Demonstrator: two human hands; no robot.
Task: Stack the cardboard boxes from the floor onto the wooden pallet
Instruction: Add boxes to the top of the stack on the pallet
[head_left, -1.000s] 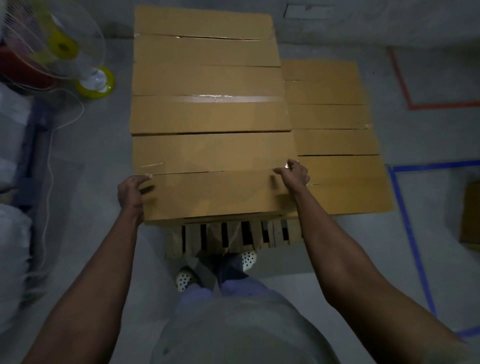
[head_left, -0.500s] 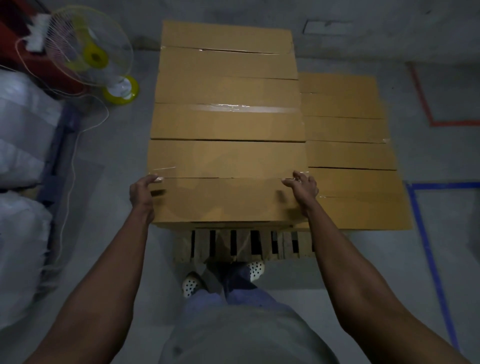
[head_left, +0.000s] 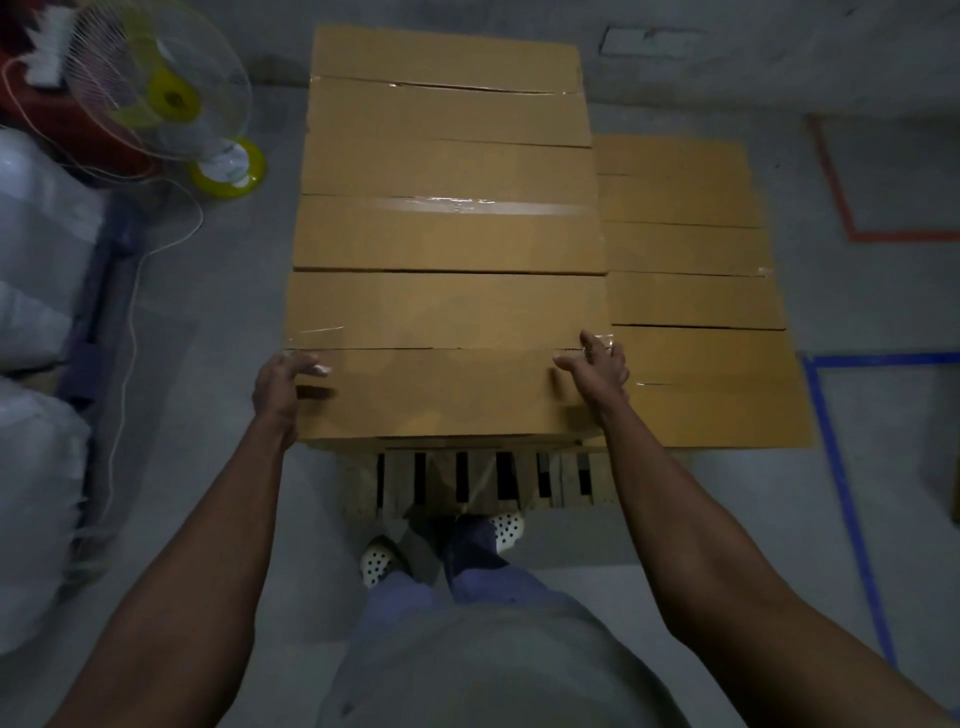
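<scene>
Cardboard box (head_left: 447, 395): nearest one on the top layer of the taller stack, long side across, its front edge level with the stack's face.
Left hand (head_left: 278, 382): clamped on the box's left end, thumb hooked over the top edge; the fingers go down the end face, out of sight.
Right hand (head_left: 597, 371): at the top right corner, fingers spread and mostly straight, thumb lying on the top face; resting or pressing, not closed round anything.
Taller stack (head_left: 447, 234): rows of matching boxes edge to edge, clear tape shining on some seams.
Lower stack (head_left: 691, 291): just beside it on the right, a layer shorter.
Wooden pallet (head_left: 483, 480): its slats show under the front of the boxes, near the person's feet.
Handling, as a judgement: stiff and sealed, so it should slide and lift as one piece. Weight cannot be read. Too long for one hand, so take the two short ends, low, with palms on bare card; the glossy tape looks slippery.
Floor (head_left: 244, 467): grey concrete with a blue tape line (head_left: 841, 493) at right.
Far left: standing fan (head_left: 166, 98) and white sacks (head_left: 36, 249).
</scene>
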